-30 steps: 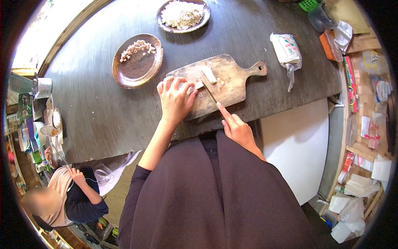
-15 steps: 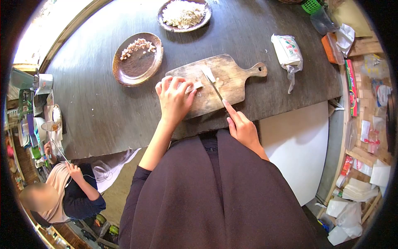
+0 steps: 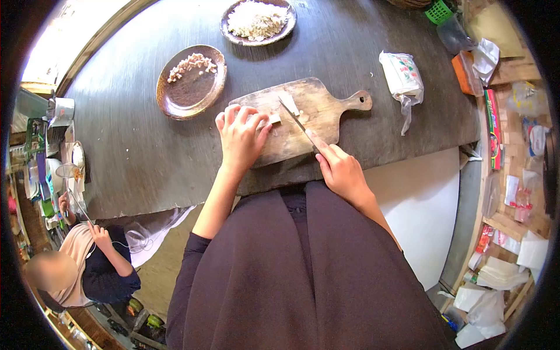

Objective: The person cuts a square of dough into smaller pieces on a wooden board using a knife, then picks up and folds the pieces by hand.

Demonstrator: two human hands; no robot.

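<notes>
A wooden cutting board point(image 3: 321, 116) with a handle lies near the table's front edge. On its left part my left hand point(image 3: 239, 133) presses curled fingers onto a pale block of food point(image 3: 270, 119), partly hidden beneath them. My right hand point(image 3: 344, 175) grips the handle of a knife point(image 3: 299, 123), its index finger stretched along the top. The blade points away from me and to the left, its tip beside a pale cut slice point(image 3: 290, 104) on the board. Small crumbs lie around the slice.
Beyond the board stand a brown plate point(image 3: 189, 98) with small diced pieces and another plate point(image 3: 287, 28) heaped with pale chopped food. A white plastic package point(image 3: 402, 76) lies to the right. At the lower left, another person point(image 3: 108, 265) holds a long-handled strainer point(image 3: 67, 171).
The knife tip has shifted slightly left, off the slice, and my right hand has moved a little down. My left hand stays on the block.
</notes>
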